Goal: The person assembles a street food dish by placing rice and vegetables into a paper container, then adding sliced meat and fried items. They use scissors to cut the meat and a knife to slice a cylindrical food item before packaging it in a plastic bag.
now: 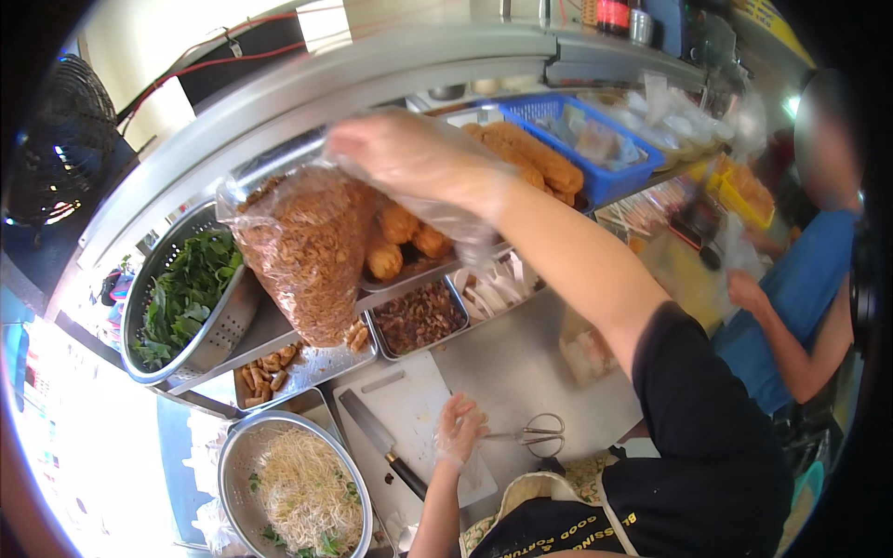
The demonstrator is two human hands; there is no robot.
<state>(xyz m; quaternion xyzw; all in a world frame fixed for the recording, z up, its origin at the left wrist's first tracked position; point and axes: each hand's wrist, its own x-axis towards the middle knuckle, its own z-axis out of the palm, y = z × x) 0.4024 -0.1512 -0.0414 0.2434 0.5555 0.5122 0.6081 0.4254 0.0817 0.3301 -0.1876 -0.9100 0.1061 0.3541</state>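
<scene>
My right hand [377,153] is closed on the gathered top of a clear plastic bag [307,251] full of brown fried flakes, perhaps shallots. The hand is smeared by motion, and loose plastic trails below the wrist. The bag hangs over the shelf beside a colander of green leaves [191,293]. Lower down, my left hand [460,430], in a clear glove, hovers by the white cutting board [419,381] with fingers loosely bent and apart. Scissors [538,434] lie at its right, blade tips reaching the fingers. A knife [377,432] rests on the board.
A colander of bean sprouts [302,484] stands at the lower left. Trays hold cut brown rolls [270,372], dark chopped pieces [419,321] and white strips [493,288]. Fried dough pieces [521,153] and a blue basket [605,177] sit behind. A co-worker [791,307] stands at the right.
</scene>
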